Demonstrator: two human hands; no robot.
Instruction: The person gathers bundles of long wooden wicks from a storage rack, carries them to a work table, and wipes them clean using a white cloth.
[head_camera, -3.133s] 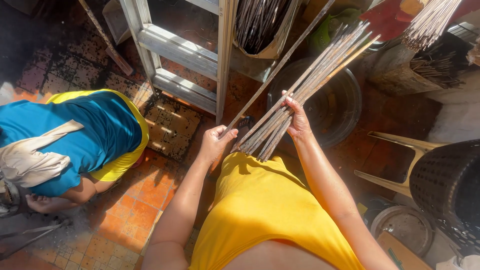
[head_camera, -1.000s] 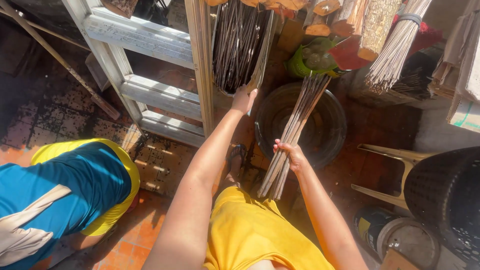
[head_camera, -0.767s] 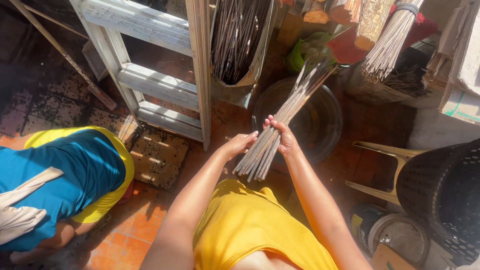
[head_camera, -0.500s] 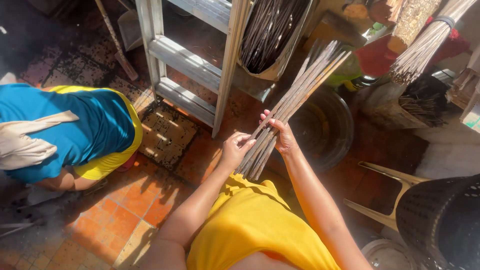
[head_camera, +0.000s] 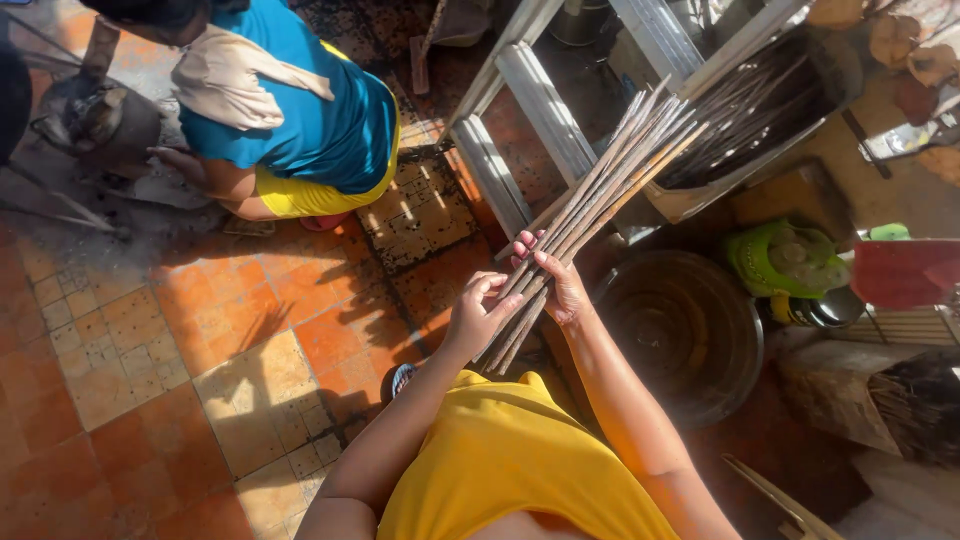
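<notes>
I hold a bundle of long thin brown sticks (head_camera: 600, 190) slanting up to the right in front of my yellow top. My right hand (head_camera: 555, 275) is wrapped around the bundle near its lower part. My left hand (head_camera: 482, 312) touches the lower ends of the same bundle from the left, fingers curled on it. Behind the bundle's tips, a box of more dark sticks (head_camera: 745, 110) rests on a grey wooden ladder frame (head_camera: 520, 100).
Another person in a blue and yellow top (head_camera: 300, 120) crouches at the upper left on the orange tiled floor (head_camera: 150, 340). A round dark metal basin (head_camera: 680, 330) sits to my right, with a green object (head_camera: 785, 262) and a red lid (head_camera: 905, 272) beyond it.
My left hand came down from the box of sticks to join the bundle. The view has swung, so the crouching person now appears higher and the ladder further right.
</notes>
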